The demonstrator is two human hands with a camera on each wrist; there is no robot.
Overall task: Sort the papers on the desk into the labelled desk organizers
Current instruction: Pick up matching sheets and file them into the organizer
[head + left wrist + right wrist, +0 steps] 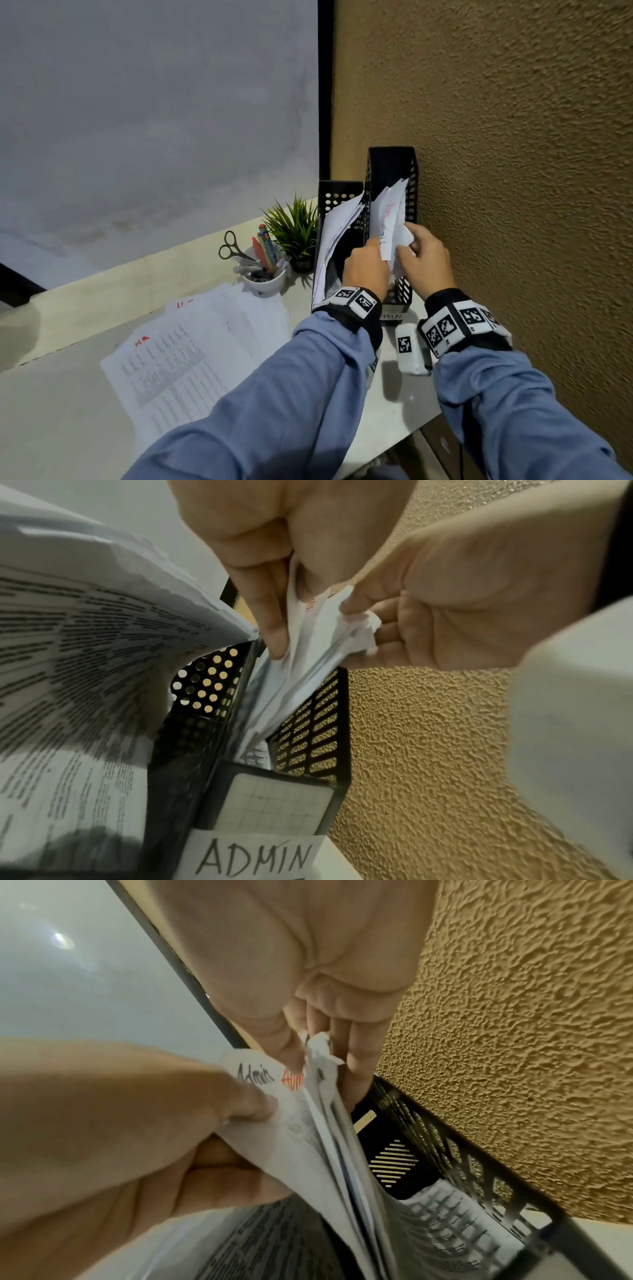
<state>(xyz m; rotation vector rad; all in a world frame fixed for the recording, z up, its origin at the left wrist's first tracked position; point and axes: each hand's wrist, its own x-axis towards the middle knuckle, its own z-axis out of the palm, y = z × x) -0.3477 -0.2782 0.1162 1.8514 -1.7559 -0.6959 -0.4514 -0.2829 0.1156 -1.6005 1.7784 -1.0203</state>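
Desk is running along the textured tan wall, pale top; loose papers are lying fanned near its middle, toward the front edge, printed sheets with red marks on a couple; two black perforated organizers are standing side by side at the right back corner against the wall; left organizer is holding a thick sheaf bowing out over its left rim; right organizer, touching the wall, is carrying a handwritten "ADMIN" label on its front face; admin sheets are standing inside it, tilted, top edges sticking up above the rim, "Admin" written on the nearest one in black and red; both hands are working these sheets at the near end of that organizer; left hand is pinching the near sheet between thumb and curled fingers; right hand is gripping the crumpled top edge of the same bundle, thumb one side, fingers the other; small potted plant is sitting just left of the organizers at the back edge; white cup beside it is holding scissors and pens; white tagged block is resting in front of the right organizer.
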